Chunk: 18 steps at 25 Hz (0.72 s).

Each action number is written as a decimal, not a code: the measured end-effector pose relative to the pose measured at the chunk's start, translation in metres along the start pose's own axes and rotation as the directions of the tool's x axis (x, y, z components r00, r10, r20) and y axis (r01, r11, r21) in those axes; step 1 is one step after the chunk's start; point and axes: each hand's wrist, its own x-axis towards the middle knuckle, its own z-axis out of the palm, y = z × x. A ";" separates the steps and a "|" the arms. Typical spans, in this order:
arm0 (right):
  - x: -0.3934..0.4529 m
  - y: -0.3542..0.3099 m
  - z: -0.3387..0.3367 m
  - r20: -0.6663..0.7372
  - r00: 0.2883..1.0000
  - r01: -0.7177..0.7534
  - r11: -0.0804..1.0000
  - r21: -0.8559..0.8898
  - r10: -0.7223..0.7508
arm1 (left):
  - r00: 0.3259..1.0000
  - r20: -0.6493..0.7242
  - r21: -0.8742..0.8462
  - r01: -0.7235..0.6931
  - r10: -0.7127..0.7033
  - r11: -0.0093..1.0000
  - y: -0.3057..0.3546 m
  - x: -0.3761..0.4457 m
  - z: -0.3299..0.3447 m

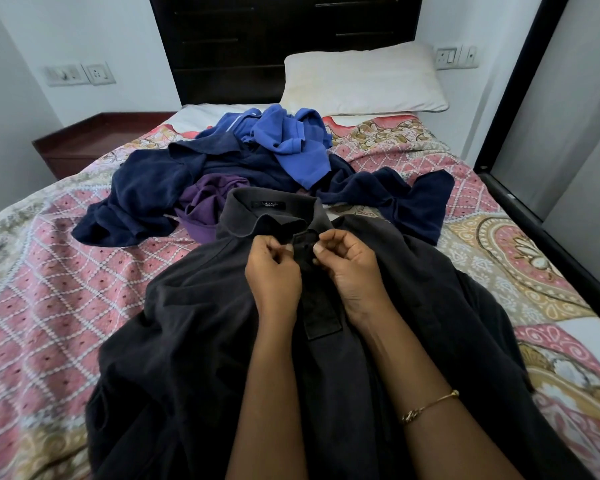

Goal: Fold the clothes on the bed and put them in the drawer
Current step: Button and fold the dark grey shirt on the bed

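A dark grey polo shirt (194,323) lies spread front-up on the bed (49,271), collar pointing away from me. My left hand (272,277) and my right hand (350,268) sit side by side just below the collar. Both pinch the button placket between thumb and fingers. Behind the shirt lies a loose heap: a bright blue garment (291,143), dark navy clothes (142,199) and a purple piece (205,206). More navy cloth (406,199) lies to the right of the collar.
A white pillow (361,79) leans at the dark headboard (274,39). A brown bedside table (94,140) stands at the left. A dark-framed wardrobe door (568,116) runs along the bed's right side. The patterned pink bedspread shows on both sides of the shirt.
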 end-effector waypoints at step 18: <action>-0.015 -0.027 0.000 0.151 0.973 0.039 0.524 -0.851 0.172 | 0.835 0.490 0.480 -0.017 -0.252 0.877 0.012 0.018 -0.038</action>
